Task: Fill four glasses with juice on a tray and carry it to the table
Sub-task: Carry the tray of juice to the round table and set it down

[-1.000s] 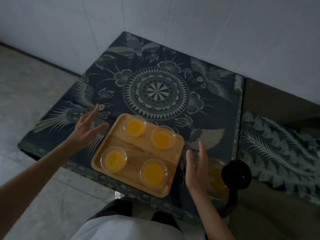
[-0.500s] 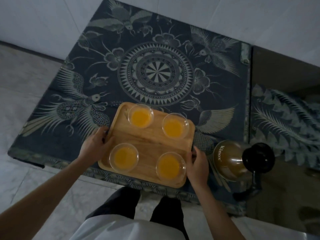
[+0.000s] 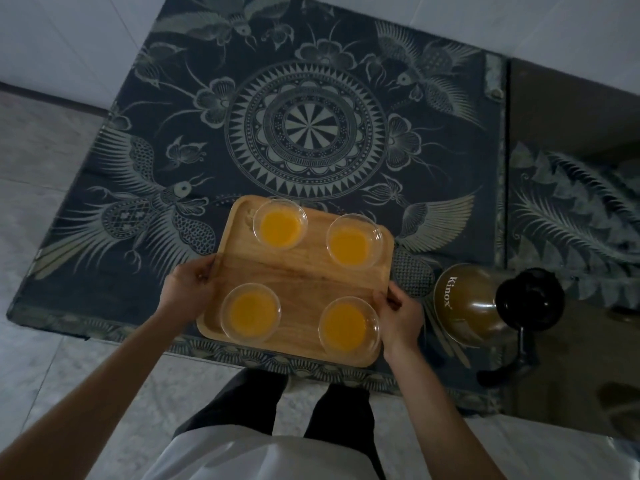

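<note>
1. Tray [image 3: 304, 271]: wooden, rectangular, rounded corners. It sits over the near edge of the table [image 3: 138, 278], on the dark patterned cloth [image 3: 304, 129], its near side reaching past that edge. I cannot tell whether it rests on the cloth or is lifted.
2. Four clear glasses stand on the tray, one near each corner, all holding orange juice: far-left glass [image 3: 280, 224], far-right glass [image 3: 354, 243], near-left glass [image 3: 250, 313], near-right glass [image 3: 348, 325]. None touch.
3. Left hand [image 3: 188, 284]: clamped on the tray's left edge, thumb over the rim.
4. Right hand [image 3: 401, 317]: clamped on the tray's right edge beside the near-right glass, thumb on top.
5. Jug [image 3: 464, 303]: metallic, marked "Kinox", black lid [image 3: 530, 299], just right of the tray, apart from it.
6. Below the tray: pale tiled floor [image 3: 52, 358], person's dark trousers and white top.
</note>
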